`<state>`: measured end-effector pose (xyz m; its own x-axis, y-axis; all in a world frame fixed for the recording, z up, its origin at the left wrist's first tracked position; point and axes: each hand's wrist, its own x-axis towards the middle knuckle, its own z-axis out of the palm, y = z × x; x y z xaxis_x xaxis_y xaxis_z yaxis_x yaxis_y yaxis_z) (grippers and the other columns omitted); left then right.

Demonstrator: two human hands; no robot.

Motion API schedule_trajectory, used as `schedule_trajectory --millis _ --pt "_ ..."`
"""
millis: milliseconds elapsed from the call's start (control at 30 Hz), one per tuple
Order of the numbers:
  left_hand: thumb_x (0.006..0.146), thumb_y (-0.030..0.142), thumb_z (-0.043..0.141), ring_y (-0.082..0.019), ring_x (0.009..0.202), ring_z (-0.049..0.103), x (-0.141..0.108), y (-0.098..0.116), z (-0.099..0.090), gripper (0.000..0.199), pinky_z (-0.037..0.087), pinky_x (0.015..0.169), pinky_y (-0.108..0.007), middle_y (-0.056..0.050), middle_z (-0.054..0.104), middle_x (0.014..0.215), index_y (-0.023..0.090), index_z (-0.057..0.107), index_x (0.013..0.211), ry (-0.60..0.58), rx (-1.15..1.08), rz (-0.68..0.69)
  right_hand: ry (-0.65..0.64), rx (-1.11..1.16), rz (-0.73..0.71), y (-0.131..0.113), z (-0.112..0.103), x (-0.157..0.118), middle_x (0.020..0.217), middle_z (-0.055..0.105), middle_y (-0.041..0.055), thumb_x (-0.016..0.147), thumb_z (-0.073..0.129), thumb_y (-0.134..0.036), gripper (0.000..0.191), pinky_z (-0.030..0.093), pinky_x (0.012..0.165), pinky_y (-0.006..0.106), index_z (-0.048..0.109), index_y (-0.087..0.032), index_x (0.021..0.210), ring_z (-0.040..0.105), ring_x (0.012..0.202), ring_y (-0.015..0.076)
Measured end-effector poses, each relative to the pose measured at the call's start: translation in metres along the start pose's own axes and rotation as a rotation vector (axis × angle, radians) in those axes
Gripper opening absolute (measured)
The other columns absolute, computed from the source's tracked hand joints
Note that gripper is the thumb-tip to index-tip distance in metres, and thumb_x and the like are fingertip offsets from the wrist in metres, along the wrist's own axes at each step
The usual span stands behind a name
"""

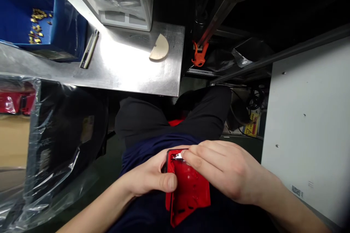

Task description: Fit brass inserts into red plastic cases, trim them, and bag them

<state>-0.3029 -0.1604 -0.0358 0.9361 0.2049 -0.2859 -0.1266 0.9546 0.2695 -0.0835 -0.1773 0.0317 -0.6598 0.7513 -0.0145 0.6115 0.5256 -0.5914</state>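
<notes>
Over my lap, a red plastic housing (193, 185) with a black edge is held with its hollow inside facing up. My left hand (153, 176) grips its left wall, the thumb lying over the rim and the other fingers hidden behind. At the housing's far left corner sits a small shiny metal piece (178, 157). The fingertips of my right hand (221, 169) are closed on this piece, its far end covered by the fingers. How the piece is fixed in the corner cannot be made out.
A metal table (123, 74) ahead carries a blue bin (69, 25) of small brass parts, a pen-like tool (89, 49), a beige half-round piece (160, 48) and a grey bin (125, 20). Bagged red parts (16, 102) stand left. A white panel (308, 116) rises at right.
</notes>
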Motion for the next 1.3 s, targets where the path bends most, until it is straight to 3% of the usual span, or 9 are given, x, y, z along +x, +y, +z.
schedule_trajectory --millis 367,500,767,867,967,1033,1100,1300 --pt "0.078 0.054 0.085 -0.039 0.129 0.06 0.001 -0.001 0.001 0.087 0.05 0.102 -0.044 -0.018 0.067 0.132 0.015 0.048 0.147 0.002 0.005 0.016 0.01 -0.009 -0.043 0.006 0.004 -0.004 0.096 0.074 0.009 0.1 0.055 -0.014 0.026 0.058 0.074 0.035 0.064 -0.006 0.123 0.068 0.084 0.02" --pt "0.079 0.053 0.084 -0.037 0.126 0.061 0.001 -0.001 0.002 0.084 0.05 0.101 -0.043 -0.017 0.068 0.13 0.016 0.049 0.146 0.005 0.019 0.009 0.013 -0.022 -0.039 0.001 0.004 -0.001 0.09 0.073 0.0081 0.1 0.053 -0.012 0.023 0.058 0.07 0.035 0.066 -0.006 0.118 0.066 0.079 0.0201" --pt "0.079 0.055 0.083 -0.037 0.126 0.06 0.001 -0.005 -0.001 0.092 0.049 0.1 -0.041 -0.018 0.065 0.135 0.016 0.042 0.151 -0.019 0.017 -0.015 0.034 -0.083 -0.117 0.004 0.002 -0.004 0.092 0.075 0.0094 0.099 0.052 -0.012 0.023 0.06 0.074 0.035 0.067 -0.005 0.115 0.068 0.081 0.0211" --pt "0.079 0.054 0.084 -0.036 0.123 0.063 -0.001 -0.009 -0.001 0.09 0.05 0.097 -0.039 -0.019 0.062 0.139 0.017 0.044 0.15 0.003 0.027 0.012 0.209 0.006 0.039 0.004 0.003 -0.009 0.098 0.077 0.0078 0.096 0.059 -0.013 0.024 0.059 0.077 0.031 0.065 -0.009 0.12 0.07 0.087 0.0189" --pt "0.077 0.051 0.087 -0.036 0.129 0.059 -0.005 -0.014 0.0 0.088 0.047 0.105 -0.042 -0.018 0.058 0.145 0.022 0.046 0.149 0.076 -0.005 0.061 0.373 0.144 0.406 -0.007 0.006 -0.013 0.091 0.076 0.0016 0.091 0.066 -0.014 0.022 0.057 0.07 0.023 0.067 -0.018 0.113 0.069 0.074 0.0121" --pt "0.075 0.049 0.089 -0.035 0.131 0.057 -0.007 -0.016 0.001 0.09 0.043 0.111 -0.046 -0.015 0.06 0.141 0.026 0.044 0.149 0.119 -0.023 0.076 0.373 0.267 0.577 -0.02 0.009 -0.013 0.079 0.072 -0.004 0.088 0.067 -0.015 0.021 0.054 0.058 0.018 0.068 -0.022 0.108 0.063 0.06 0.0081" --pt "0.073 0.048 0.09 -0.033 0.126 0.061 -0.008 -0.017 0.002 0.094 0.043 0.11 -0.045 -0.013 0.064 0.134 0.028 0.04 0.151 0.138 0.0 0.07 0.328 0.36 0.653 -0.035 0.015 -0.012 0.07 0.068 -0.008 0.085 0.068 -0.016 0.021 0.051 0.052 0.016 0.069 -0.025 0.103 0.06 0.052 0.0065" --pt "0.07 0.051 0.091 -0.031 0.117 0.064 -0.008 -0.016 0.004 0.102 0.046 0.106 -0.046 -0.011 0.061 0.131 0.033 0.035 0.153 0.163 0.039 0.055 0.239 0.485 0.793 -0.056 0.03 -0.006 0.066 0.068 -0.0106 0.082 0.067 -0.018 0.02 0.051 0.052 0.013 0.069 -0.028 0.1 0.062 0.05 0.0056"
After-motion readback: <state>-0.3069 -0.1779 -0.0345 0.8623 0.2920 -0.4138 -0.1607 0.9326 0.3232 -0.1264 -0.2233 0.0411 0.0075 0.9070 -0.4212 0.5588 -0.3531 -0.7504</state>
